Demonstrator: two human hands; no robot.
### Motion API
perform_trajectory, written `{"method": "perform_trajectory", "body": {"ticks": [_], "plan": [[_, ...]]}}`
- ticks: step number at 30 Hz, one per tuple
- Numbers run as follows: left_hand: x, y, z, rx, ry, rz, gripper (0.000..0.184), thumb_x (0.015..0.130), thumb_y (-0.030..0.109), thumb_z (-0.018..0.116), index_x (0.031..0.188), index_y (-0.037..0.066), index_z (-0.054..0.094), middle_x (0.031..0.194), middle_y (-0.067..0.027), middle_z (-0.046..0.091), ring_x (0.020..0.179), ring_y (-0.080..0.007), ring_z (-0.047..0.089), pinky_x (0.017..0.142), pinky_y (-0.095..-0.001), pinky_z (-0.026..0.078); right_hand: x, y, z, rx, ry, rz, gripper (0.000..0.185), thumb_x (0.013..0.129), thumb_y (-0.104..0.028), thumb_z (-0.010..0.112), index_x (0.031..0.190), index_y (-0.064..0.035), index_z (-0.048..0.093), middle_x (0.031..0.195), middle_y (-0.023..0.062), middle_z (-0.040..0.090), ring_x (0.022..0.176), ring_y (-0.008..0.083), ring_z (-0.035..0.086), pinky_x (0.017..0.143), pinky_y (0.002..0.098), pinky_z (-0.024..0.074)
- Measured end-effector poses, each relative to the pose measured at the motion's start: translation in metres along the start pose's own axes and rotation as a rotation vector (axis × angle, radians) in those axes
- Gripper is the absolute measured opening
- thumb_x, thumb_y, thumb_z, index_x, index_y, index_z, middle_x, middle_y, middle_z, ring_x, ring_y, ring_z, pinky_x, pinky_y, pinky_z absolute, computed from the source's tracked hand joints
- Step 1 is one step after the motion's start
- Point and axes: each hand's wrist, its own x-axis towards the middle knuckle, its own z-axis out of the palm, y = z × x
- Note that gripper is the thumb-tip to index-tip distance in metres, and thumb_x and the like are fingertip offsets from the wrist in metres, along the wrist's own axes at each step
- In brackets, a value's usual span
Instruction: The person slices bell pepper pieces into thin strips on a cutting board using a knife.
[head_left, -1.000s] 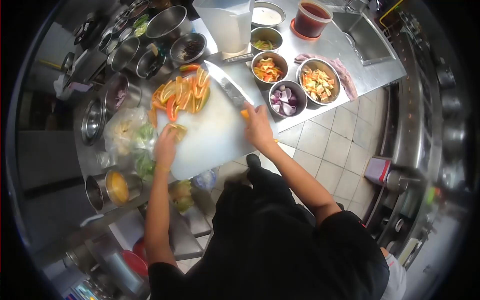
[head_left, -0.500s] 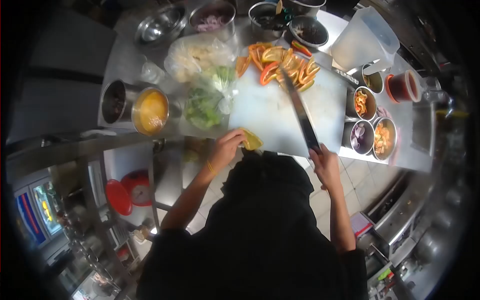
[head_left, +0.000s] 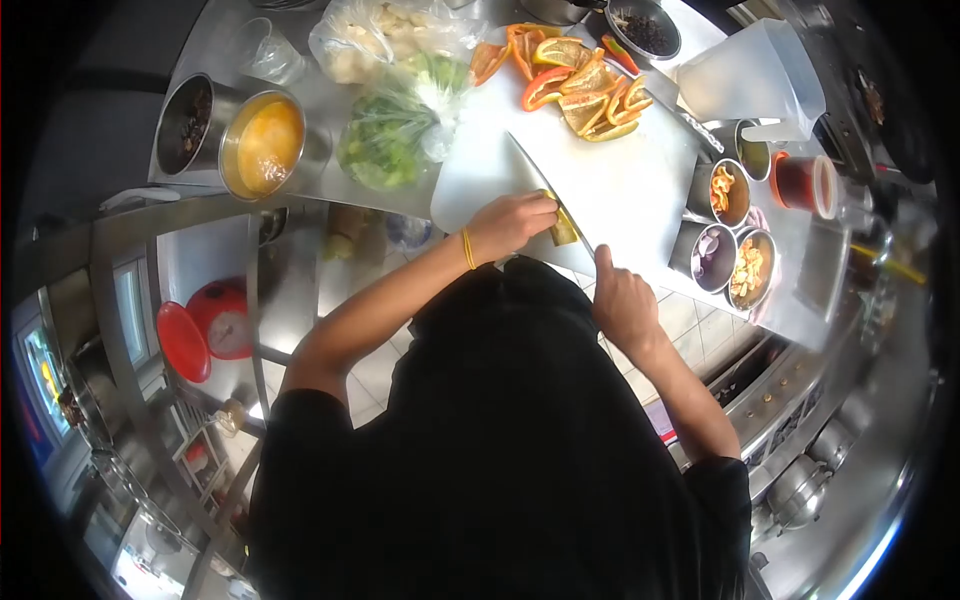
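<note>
My left hand [head_left: 512, 226], a yellow band at its wrist, presses a yellow-green pepper piece [head_left: 563, 228] on the near edge of the white cutting board [head_left: 640, 185]. My right hand [head_left: 625, 308] is wrapped round the handle of a long knife. The knife's blade [head_left: 545, 180] slants up and left across the board, its edge right beside the pepper piece. At the board's far side lies a heap of orange and red pepper pieces [head_left: 590, 90].
Left of the board are bagged green vegetables [head_left: 390, 135] and a pot of yellow liquid [head_left: 265, 145]. On the right stand pots of onion [head_left: 711, 255] and cut pepper [head_left: 750, 270], a plastic pitcher [head_left: 750, 75] and a red sauce tub [head_left: 802, 185].
My left hand has brought the pepper piece from off the board's near left edge onto the board. The knife has come beside it, and the head view has shifted.
</note>
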Motion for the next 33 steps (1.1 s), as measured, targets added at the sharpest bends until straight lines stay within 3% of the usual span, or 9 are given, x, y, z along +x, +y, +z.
{"method": "perform_trajectory", "body": {"ticks": [4,7,10,15,18,23,25,27,33], "plan": [[-0.001,0.004,0.006,0.012,0.013,-0.039,0.020,0.075,-0.002,0.055,0.092,0.000,0.064,0.098,-0.0074,0.062,0.091,-0.0247,0.063,0.076,-0.0342,0.055,-0.010,0.016,0.026,-0.004,-0.019,0.039,0.023,0.084,0.000,0.047,0.106,-0.0003,0.039,0.065,0.0243,0.063,0.063,0.0449,0.064,0.058,0.0535,0.0516],[0.000,0.003,0.006,0.065,0.018,-0.007,0.010,0.076,0.004,0.057,0.086,0.003,0.061,0.096,-0.0045,0.060,0.092,-0.0211,0.062,0.075,-0.0312,0.053,0.028,0.033,0.068,0.032,0.183,-0.099,0.020,0.089,-0.002,0.043,0.109,-0.0008,0.039,0.064,0.0201,0.062,0.060,0.0434,0.062,0.054,0.0513,0.0501],[-0.003,0.006,0.003,0.076,0.046,-0.009,0.014,0.076,0.002,0.057,0.088,0.003,0.063,0.100,-0.0051,0.062,0.093,-0.0215,0.063,0.076,-0.0315,0.054,0.038,0.029,0.042,0.023,0.100,-0.099,0.025,0.085,-0.001,0.050,0.109,-0.0006,0.041,0.064,0.0189,0.063,0.064,0.0405,0.066,0.055,0.0466,0.0543],[-0.005,0.005,0.007,0.049,0.040,-0.033,0.021,0.074,-0.003,0.056,0.092,0.000,0.066,0.101,-0.0077,0.064,0.093,-0.0250,0.064,0.078,-0.0341,0.055,0.000,0.022,0.012,0.008,-0.056,0.019,0.029,0.081,0.003,0.052,0.107,-0.0007,0.040,0.066,0.0208,0.064,0.065,0.0408,0.066,0.058,0.0511,0.0533],[-0.009,0.006,0.010,0.043,0.064,-0.019,0.021,0.074,-0.003,0.057,0.092,0.000,0.066,0.100,-0.0074,0.065,0.093,-0.0249,0.064,0.078,-0.0340,0.055,0.030,0.023,0.053,0.095,0.105,-0.068,0.031,0.079,0.003,0.053,0.107,-0.0004,0.039,0.068,0.0224,0.064,0.065,0.0430,0.065,0.059,0.0525,0.0527],[-0.009,-0.002,0.006,-0.015,0.041,-0.011,0.023,0.071,-0.006,0.056,0.090,-0.001,0.067,0.097,-0.0080,0.065,0.090,-0.0265,0.064,0.075,-0.0357,0.055,0.021,0.016,0.008,0.079,-0.025,-0.007,0.035,0.079,0.003,0.052,0.111,-0.0003,0.039,0.070,0.0247,0.064,0.068,0.0440,0.066,0.062,0.0521,0.0535],[-0.013,-0.001,0.007,0.024,0.026,0.004,0.010,0.076,0.001,0.056,0.084,0.003,0.062,0.089,-0.0053,0.058,0.087,-0.0222,0.062,0.073,-0.0331,0.054,0.010,0.012,0.020,0.070,-0.032,0.018,0.035,0.079,0.004,0.051,0.112,-0.0005,0.040,0.071,0.0250,0.065,0.069,0.0440,0.066,0.063,0.0520,0.0537],[-0.015,-0.004,0.009,0.006,0.024,0.004,0.016,0.074,-0.002,0.056,0.087,0.001,0.064,0.091,-0.0059,0.061,0.086,-0.0237,0.063,0.073,-0.0340,0.054,0.023,0.021,0.063,0.133,0.090,-0.004,0.034,0.080,0.003,0.051,0.112,-0.0007,0.041,0.071,0.0252,0.065,0.069,0.0441,0.066,0.064,0.0521,0.0540],[-0.015,-0.009,0.006,-0.008,0.007,0.021,0.021,0.071,-0.006,0.056,0.089,0.000,0.067,0.093,-0.0064,0.064,0.086,-0.0243,0.064,0.073,-0.0346,0.055,0.027,0.005,0.011,0.117,0.025,0.025,0.034,0.080,0.002,0.053,0.111,-0.0005,0.040,0.071,0.0259,0.065,0.069,0.0458,0.065,0.063,0.0532,0.0537]]}}
